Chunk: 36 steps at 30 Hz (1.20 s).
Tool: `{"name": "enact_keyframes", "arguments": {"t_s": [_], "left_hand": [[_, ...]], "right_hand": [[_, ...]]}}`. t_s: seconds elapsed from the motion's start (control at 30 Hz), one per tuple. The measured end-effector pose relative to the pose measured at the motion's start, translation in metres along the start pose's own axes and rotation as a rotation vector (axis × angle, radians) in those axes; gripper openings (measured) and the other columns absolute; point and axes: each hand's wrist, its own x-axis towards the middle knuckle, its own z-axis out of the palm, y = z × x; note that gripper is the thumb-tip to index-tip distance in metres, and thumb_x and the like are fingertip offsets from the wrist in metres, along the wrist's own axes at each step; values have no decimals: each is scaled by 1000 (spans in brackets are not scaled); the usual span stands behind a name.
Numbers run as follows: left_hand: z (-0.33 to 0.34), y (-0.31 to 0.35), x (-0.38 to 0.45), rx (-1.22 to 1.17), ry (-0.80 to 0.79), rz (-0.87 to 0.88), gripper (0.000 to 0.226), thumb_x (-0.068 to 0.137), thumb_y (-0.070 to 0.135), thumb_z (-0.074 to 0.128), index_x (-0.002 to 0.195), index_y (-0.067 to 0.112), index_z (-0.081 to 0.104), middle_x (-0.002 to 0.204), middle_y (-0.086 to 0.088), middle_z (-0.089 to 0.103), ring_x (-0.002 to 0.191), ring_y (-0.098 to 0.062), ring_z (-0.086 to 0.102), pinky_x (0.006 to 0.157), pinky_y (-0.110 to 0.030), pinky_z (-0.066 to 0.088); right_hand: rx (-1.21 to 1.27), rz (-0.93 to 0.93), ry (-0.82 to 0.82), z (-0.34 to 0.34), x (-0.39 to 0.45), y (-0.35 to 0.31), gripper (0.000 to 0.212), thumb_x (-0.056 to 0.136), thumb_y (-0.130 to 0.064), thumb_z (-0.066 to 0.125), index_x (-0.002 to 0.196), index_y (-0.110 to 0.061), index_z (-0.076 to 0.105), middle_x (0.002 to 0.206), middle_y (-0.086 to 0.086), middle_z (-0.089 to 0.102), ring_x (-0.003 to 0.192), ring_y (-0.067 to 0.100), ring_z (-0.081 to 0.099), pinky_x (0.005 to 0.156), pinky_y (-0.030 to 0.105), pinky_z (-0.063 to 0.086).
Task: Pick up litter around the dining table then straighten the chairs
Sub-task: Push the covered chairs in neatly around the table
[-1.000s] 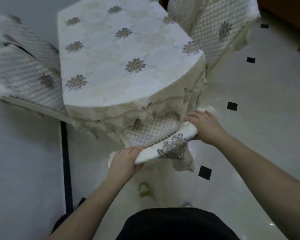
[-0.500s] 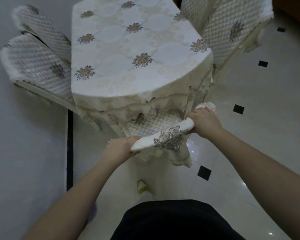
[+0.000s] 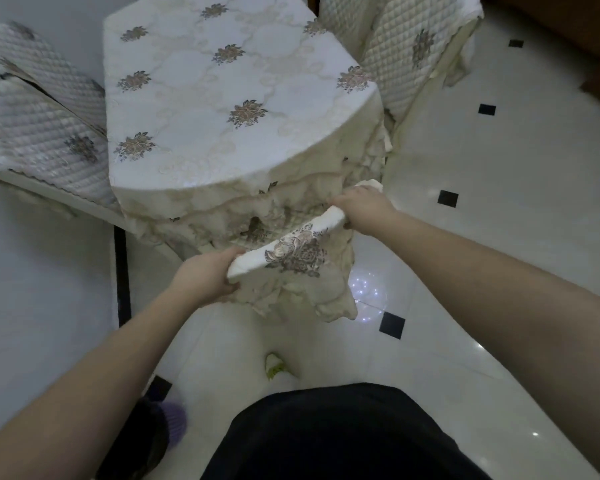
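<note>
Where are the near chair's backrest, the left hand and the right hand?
chair backrest [image 3: 291,249], head view, flower print on its top rail
left hand [image 3: 205,277], head view, back of hand
right hand [image 3: 364,209], head view, back of hand

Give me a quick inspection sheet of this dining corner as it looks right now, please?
Surface: table under cream floral tablecloth, nothing seen on it.
Job's things: cream fabric-covered chair back, gripped at both ends; no litter seen.
Clutter: nothing seen.
Hands: left hand and right hand each curled round the chair's top edge.
Cables: nothing seen.
Surroundings: quilted-cover chairs on the left and right; glossy white floor tiles with black insets.
</note>
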Motion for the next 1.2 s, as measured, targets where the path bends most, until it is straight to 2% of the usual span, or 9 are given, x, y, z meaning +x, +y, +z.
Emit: {"name": "enact_keyframes", "arguments": {"t_s": [0.13, 0.23, 0.4, 0.57, 0.9, 1.0, 1.07, 1.13, 1.2], "left_hand": [[1, 13, -5, 17, 28, -60, 40, 83, 34, 62, 122, 32, 53, 104, -5, 68, 91, -30, 65, 68, -34, 50], [-3, 13, -9, 26, 59, -58, 33, 83, 34, 62, 116, 32, 58, 99, -5, 69, 88, -31, 65, 67, -35, 50], [5, 2, -22, 3, 109, -44, 39, 80, 34, 67, 118, 34, 60, 96, -4, 70, 86, -31, 65, 63, -33, 47], [12, -16, -40, -29, 140, -70, 35, 76, 28, 71, 110, 32, 64, 91, -1, 70, 83, -30, 64, 63, -33, 47], [10, -14, -50, 11, 115, -73, 36, 82, 27, 68, 117, 32, 62, 95, 1, 70, 87, -26, 64, 68, -35, 49], [8, -15, -47, 57, 105, -73, 31, 83, 30, 66, 113, 31, 62, 94, 1, 69, 86, -26, 64, 65, -31, 44], [8, -17, -46, 87, 117, -51, 30, 82, 33, 65, 112, 33, 62, 92, 3, 69, 84, -26, 65, 61, -29, 38], [9, -18, -46, 101, 136, -45, 28, 82, 35, 66, 110, 33, 63, 91, 3, 70, 82, -26, 65, 60, -28, 37], [10, -17, -46, 98, 140, -47, 27, 83, 35, 65, 110, 32, 63, 91, 3, 69, 81, -26, 65, 60, -28, 37]], "right_hand": [[-56, 31, -61, -8, 0, -5, 35, 80, -12, 68, 113, -15, 57, 111, 8, 62, 106, 28, 57, 82, 36, 43], [-90, 25, -88, -15, -3, -8, 34, 80, -8, 66, 111, -18, 55, 108, 7, 62, 101, 27, 59, 77, 37, 47], [-119, -16, -96, -13, -14, -17, 32, 80, -9, 64, 109, -20, 56, 102, 3, 63, 94, 26, 60, 70, 35, 48], [-206, -103, -56, -6, -28, -36, 26, 80, -13, 62, 106, -21, 62, 92, 0, 63, 84, 23, 60, 62, 31, 40], [-181, -68, -55, -6, -42, -46, 23, 80, -19, 66, 103, -18, 63, 89, 3, 63, 81, 25, 61, 62, 30, 40], [-73, -58, -6, 0, -46, -41, 29, 80, -25, 69, 108, -21, 61, 99, 3, 65, 92, 26, 62, 66, 30, 37], [-4, -71, 69, 11, -47, -36, 32, 79, -29, 71, 109, -24, 61, 102, 1, 68, 96, 26, 62, 73, 32, 40], [77, -88, 126, 25, -46, -33, 34, 76, -30, 73, 108, -25, 63, 105, 0, 69, 102, 25, 60, 89, 40, 40], [169, -74, 167, 36, -47, -30, 36, 73, -29, 77, 107, -26, 65, 110, -3, 67, 114, 22, 55, 106, 52, 24]]}}
